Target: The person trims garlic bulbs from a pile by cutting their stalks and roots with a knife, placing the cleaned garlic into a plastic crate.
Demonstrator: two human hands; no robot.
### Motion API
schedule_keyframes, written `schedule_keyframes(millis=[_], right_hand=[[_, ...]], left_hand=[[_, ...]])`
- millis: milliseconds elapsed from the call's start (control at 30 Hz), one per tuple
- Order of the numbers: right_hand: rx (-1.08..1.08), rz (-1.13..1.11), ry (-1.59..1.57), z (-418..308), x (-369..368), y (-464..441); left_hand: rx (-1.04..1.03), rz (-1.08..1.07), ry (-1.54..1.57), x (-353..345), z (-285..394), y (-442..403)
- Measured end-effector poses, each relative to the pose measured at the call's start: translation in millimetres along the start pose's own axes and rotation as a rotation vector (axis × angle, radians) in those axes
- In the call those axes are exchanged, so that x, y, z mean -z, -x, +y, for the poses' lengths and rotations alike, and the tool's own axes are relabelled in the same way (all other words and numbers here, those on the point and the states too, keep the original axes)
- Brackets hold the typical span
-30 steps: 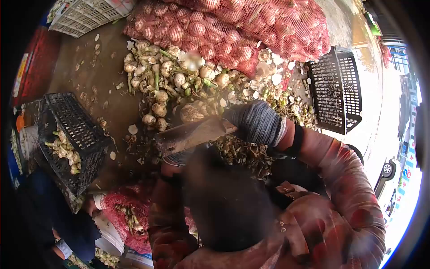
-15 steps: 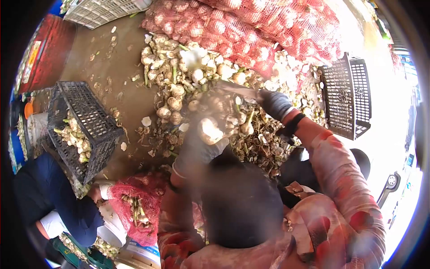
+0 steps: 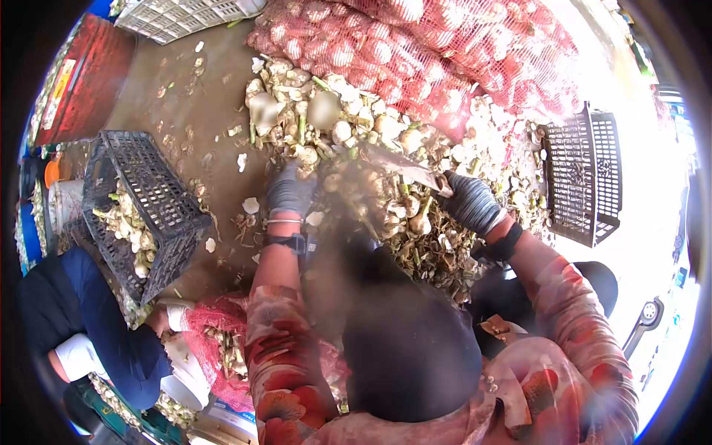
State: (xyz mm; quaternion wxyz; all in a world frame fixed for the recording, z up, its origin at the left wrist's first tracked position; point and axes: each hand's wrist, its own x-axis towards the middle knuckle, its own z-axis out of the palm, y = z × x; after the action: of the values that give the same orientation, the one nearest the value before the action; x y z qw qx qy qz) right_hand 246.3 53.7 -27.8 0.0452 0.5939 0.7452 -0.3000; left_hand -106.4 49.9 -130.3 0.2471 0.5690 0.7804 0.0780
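Note:
My left hand (image 3: 291, 194), in a grey glove, reaches over the left edge of a heap of garlic bulbs (image 3: 342, 132). Its fingers lie against the bulbs, with one garlic bulb (image 3: 305, 156) just beyond the fingertips. Whether they grip anything is hidden. My right hand (image 3: 475, 202), also gloved, is closed around the handle of a knife (image 3: 408, 169). The broad, dirty blade points left across the heap. Below the blade lie loose bulbs with stalks (image 3: 420, 221) and a mound of dry skins and trimmings (image 3: 437, 256).
Red mesh sacks of garlic (image 3: 378, 52) lie behind the heap. A black crate (image 3: 586, 174) stands at right; another black crate (image 3: 159, 200), holding garlic, is tilted at left. Beside it a co-worker in dark clothing (image 3: 96, 319) bends near a red mesh bag (image 3: 222, 345).
My left hand has moved left and forward, from a pale bulb near my knee to the heap's left edge. My right hand still holds the knife, slightly lower right in view.

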Motion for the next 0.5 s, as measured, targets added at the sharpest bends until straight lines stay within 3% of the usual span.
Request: schedule_keyframes(millis=[33, 100, 233, 300, 367, 433, 467, 500], right_hand=[[0.026, -0.020, -0.029, -7, 7, 3], [0.066, -0.018, 0.017, -1, -1, 4], [0.138, -0.084, -0.016, -3, -4, 7], [0.159, -0.095, 0.003, -19, -1, 9], [0.200, -0.136, 0.052, -30, -3, 10], [0.276, -0.110, -0.003, -43, -6, 10], [0.315, -0.105, -0.043, -50, -3, 10], [0.350, -0.100, -0.081, -57, 1, 9]], left_hand=[[0.105, -0.029, -0.127, 4, 27, 3], [0.040, 0.065, -0.136, -29, 7, -12], [-0.058, 0.197, -0.211, -11, 6, 1], [0.117, -0.162, 0.292, 16, 8, 20], [0.224, -0.275, 1.092, -1, -18, 34], [0.029, -0.130, 1.123, 3, -8, 62], [0.234, -0.101, 1.503, 1, 3, 74], [0.230, -0.115, 1.504, -6, 3, 80]])
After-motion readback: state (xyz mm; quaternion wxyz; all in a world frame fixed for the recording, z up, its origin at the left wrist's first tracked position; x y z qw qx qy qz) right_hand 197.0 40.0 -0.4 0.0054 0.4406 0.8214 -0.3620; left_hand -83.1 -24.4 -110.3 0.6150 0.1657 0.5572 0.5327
